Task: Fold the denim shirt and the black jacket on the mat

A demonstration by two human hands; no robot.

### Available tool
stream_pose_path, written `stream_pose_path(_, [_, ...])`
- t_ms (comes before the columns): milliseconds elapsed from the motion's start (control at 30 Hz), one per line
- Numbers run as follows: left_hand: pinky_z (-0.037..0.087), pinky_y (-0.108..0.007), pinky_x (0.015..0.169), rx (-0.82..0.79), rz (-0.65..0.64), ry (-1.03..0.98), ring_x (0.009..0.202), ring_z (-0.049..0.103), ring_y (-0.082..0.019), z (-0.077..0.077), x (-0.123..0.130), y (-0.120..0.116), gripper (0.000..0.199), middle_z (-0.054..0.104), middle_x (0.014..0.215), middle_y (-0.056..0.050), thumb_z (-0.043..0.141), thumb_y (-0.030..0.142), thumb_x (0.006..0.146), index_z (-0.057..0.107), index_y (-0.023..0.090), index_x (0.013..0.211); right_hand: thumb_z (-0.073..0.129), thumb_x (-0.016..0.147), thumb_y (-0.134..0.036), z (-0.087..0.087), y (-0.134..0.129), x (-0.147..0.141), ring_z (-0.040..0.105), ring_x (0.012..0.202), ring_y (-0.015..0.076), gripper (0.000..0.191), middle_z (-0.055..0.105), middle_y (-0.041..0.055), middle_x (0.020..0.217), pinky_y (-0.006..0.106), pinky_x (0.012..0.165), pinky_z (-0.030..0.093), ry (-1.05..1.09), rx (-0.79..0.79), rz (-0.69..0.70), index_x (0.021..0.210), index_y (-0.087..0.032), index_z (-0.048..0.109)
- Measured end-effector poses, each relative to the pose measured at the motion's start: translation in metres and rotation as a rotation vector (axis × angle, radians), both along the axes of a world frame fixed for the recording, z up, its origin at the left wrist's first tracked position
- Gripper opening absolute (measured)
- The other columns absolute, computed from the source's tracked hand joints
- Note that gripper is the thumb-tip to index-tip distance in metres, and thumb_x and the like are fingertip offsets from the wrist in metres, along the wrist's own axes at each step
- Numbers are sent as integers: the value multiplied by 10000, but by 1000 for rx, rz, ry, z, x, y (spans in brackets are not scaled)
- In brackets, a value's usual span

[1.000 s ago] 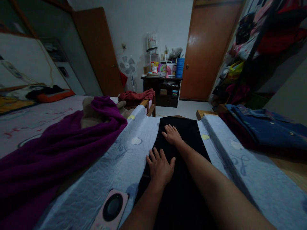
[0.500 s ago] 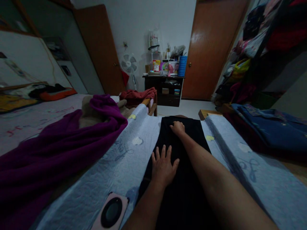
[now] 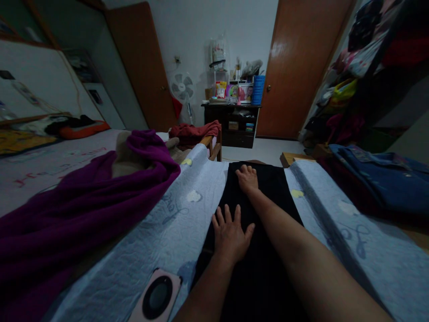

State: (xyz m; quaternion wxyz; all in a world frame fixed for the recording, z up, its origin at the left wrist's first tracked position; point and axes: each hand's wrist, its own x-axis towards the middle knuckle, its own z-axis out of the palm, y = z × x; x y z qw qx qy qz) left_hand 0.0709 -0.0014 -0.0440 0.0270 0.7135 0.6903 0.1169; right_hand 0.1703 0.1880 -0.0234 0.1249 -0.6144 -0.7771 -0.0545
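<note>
A long black garment (image 3: 259, 277) lies spread over a light blue patterned cover (image 3: 181, 223). My left hand (image 3: 232, 237) rests flat on the garment's left side, fingers spread and thumb out to the right. Farther off, my right hand (image 3: 248, 180) presses on the cloth near its far edge, fingers slightly apart and bent at the tips. Neither hand shows anything lifted in it. A phone in a pink case (image 3: 172, 279), with a round dark camera ring, lies face down left of my left forearm.
A purple blanket (image 3: 134, 188) is heaped on the left. Folded jeans (image 3: 395, 179) are stacked on the right. Beyond the cover's far edge stand a dark cabinet (image 3: 239, 134), a fan (image 3: 182, 87) and a wooden door (image 3: 295, 67). Red cloth (image 3: 197, 129) hangs on a wooden frame.
My right hand has shifted slightly left and away on the black garment, its fingers less tucked in. My left hand stays spread on the cloth. The view has turned slightly left.
</note>
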Motion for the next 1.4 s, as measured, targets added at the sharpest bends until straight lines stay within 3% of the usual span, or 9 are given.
stream_pose_path(100, [139, -603, 1086, 4, 10, -11, 1396, 195, -404, -1, 0, 0, 724, 335, 1500, -143, 281, 674, 864, 301, 271, 1466, 277, 925, -202, 7, -1, -6, 394, 1212, 307, 437, 578, 150, 1230, 457, 1047, 169, -81, -82, 129, 1127, -208, 665])
stream_pose_path(267, [135, -609, 1085, -10, 2, -23, 1396, 185, -411, -2, -1, 0, 719, 329, 1503, -142, 290, 660, 865, 325, 254, 1457, 371, 897, -237, 6, -1, -28, 510, 1155, 326, 401, 680, 190, 1062, 487, 1083, 88, -136, -169, 129, 1125, -113, 677])
stream_pose_path(333, [145, -613, 1080, -16, 0, -20, 1392, 191, -416, -1, -1, 0, 718, 329, 1503, -141, 294, 657, 865, 327, 252, 1456, 401, 887, -261, 0, -2, -31, 471, 1227, 319, 450, 622, 186, 1215, 470, 1095, 93, -139, -186, 148, 1270, -102, 576])
stream_pose_path(467, [148, -602, 1084, -1, 10, -10, 1387, 214, -408, 0, 0, -1, 705, 341, 1496, -144, 295, 657, 867, 337, 264, 1451, 348, 920, -361, -14, -4, -22, 268, 1389, 259, 570, 301, 115, 1518, 404, 1119, 128, -114, -199, 191, 1443, -135, 349])
stream_pose_path(667, [160, -603, 1079, 20, 20, 7, 1376, 243, -410, -2, 0, -2, 711, 356, 1485, -152, 303, 658, 865, 346, 253, 1448, 284, 937, -494, -26, 10, -16, 128, 1434, 237, 658, 211, 110, 1548, 408, 1150, 58, -55, -216, 111, 1467, -104, 283])
stream_pose_path(800, [170, -599, 1076, 37, 19, 23, 1370, 256, -408, -2, 1, -4, 714, 366, 1479, -156, 295, 651, 872, 344, 236, 1451, 271, 946, -496, -26, 8, -14, 103, 1439, 231, 654, 203, 103, 1551, 400, 1156, 47, -53, -190, 150, 1464, -97, 290])
stream_pose_path(1100, [198, -565, 1078, 99, 47, 62, 1346, 320, -377, 3, 3, -7, 571, 424, 1436, -178, 325, 473, 932, 421, 170, 1406, 299, 957, -415, -7, -59, 5, 170, 1427, 223, 594, 223, 128, 1543, 378, 1135, 186, 83, -290, 238, 1454, -89, 301])
stream_pose_path(1267, [212, -557, 1074, 116, 33, 52, 1337, 339, -371, 4, 2, -10, 543, 437, 1424, -184, 365, 425, 925, 424, 166, 1399, 303, 959, -365, 1, -111, 26, 282, 1391, 223, 560, 324, 162, 1498, 352, 1115, 250, 138, -261, 206, 1421, -53, 360])
stream_pose_path(1400, [210, -539, 1091, 132, 1, 3, 1354, 323, -343, 10, 0, -13, 510, 416, 1442, -176, 398, 363, 913, 438, 162, 1380, 316, 956, -388, 0, -163, 43, 256, 1400, 253, 566, 336, 155, 1492, 401, 1127, 231, 88, -232, 204, 1414, -62, 383])
